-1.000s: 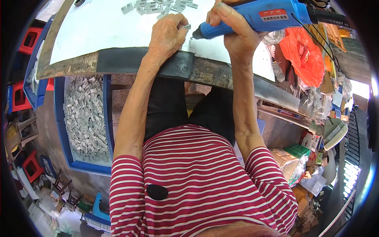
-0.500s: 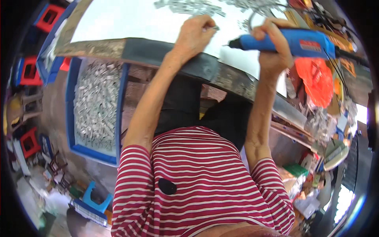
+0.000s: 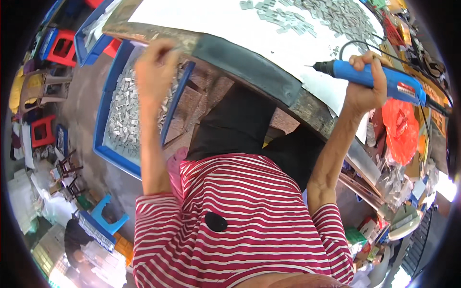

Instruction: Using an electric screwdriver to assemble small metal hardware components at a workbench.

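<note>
My left hand [image 3: 156, 65] is over the blue bin [image 3: 100, 129], close to the table edge. Motion blurs its curled fingers, so whether they hold anything cannot be made out. Inside the bin lies a heap of small silvery metal pieces [image 3: 126, 115]. My right hand [image 3: 367, 86] is wrapped round a blue corded electric screwdriver [image 3: 355, 72], raised over the table's right side. Its black nose and thin bit point left. More flat grey metal pieces [image 3: 288, 21] lie spread on the white table sheet [image 3: 192, 17].
A dark pad [image 3: 247, 67] covers part of the table's front edge. The black tool cord [image 3: 345, 45] loops across the sheet. An orange-red plastic bag [image 3: 401, 129] hangs at the right. Red stools [image 3: 43, 130] and a blue stool [image 3: 103, 216] stand on the floor to the left.
My left hand has moved from above the white sheet, where it pinched a small metal piece, left and toward me over the bin. My right hand still grips the electric screwdriver.
</note>
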Motion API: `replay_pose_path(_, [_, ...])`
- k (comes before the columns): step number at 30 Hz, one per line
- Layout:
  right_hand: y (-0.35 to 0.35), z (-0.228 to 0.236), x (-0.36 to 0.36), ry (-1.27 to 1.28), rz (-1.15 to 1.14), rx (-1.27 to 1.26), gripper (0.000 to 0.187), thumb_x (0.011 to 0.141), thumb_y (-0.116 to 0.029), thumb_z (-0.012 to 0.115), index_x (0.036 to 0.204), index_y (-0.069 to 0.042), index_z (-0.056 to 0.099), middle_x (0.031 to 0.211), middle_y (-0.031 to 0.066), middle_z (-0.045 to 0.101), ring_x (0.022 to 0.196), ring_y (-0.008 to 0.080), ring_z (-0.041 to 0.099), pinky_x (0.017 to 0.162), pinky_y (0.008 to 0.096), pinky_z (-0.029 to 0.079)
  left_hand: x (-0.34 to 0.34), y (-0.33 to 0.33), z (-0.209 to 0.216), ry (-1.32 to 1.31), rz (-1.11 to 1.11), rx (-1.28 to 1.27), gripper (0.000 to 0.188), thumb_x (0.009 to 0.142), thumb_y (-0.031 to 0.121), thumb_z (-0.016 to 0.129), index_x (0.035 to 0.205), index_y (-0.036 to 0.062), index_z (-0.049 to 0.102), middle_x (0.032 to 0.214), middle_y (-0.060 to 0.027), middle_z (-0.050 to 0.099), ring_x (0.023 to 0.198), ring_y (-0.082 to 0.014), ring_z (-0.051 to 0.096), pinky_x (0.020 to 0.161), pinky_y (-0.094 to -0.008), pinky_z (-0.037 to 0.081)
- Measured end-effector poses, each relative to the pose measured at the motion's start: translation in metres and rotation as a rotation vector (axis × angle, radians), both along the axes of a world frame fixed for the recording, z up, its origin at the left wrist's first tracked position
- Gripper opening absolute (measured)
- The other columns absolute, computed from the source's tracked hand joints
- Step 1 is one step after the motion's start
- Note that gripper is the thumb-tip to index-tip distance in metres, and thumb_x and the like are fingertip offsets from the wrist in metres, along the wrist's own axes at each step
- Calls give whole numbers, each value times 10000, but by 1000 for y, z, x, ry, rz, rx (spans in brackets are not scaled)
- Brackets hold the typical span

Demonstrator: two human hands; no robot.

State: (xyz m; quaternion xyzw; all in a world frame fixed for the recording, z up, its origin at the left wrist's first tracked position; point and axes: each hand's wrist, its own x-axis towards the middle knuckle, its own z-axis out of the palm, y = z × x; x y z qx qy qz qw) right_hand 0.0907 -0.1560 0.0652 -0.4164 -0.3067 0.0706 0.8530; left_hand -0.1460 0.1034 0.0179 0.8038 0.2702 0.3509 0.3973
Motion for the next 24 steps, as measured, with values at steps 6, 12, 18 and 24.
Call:
replay_pose_path(6, [10, 4, -3, 13, -1, 81, 123, 803, -38, 517, 924, -47, 537, 806, 134, 543, 644, 218, 504, 670, 393, 407, -70, 32, -28, 328, 376, 376, 236, 765, 10, 562, 987, 38, 639, 885, -97, 626, 790, -183, 574, 733, -306, 462])
replay_pose_path(12, [8, 8, -8, 48, 9, 93, 73, 819, -97, 521, 888, -80, 537, 812, 124, 545, 662, 206, 501, 702, 388, 398, 15, -50, 2, -7, -70, -25, 173, 801, 15, 607, 970, 34, 639, 869, -41, 625, 738, -108, 556, 667, -237, 453])
replay_pose_path(18, [3, 23, -16, 52, -4, 158, 96, 821, -124, 532, 887, -55, 541, 816, 111, 526, 668, 195, 489, 702, 383, 393, 97, -121, 3, -65, -409, -237, 319, 773, 59, 676, 1072, 7, 578, 843, -17, 550, 701, -58, 475, 618, -187, 415])
replay_pose_path(24, [-10, 17, -7, 77, 6, 210, 116, 825, -129, 528, 892, -34, 539, 821, 122, 524, 668, 197, 484, 700, 388, 393, 117, -138, -8, -92, -383, -272, 265, 786, 87, 682, 1007, -5, 570, 799, -6, 555, 657, -40, 479, 577, -169, 412])
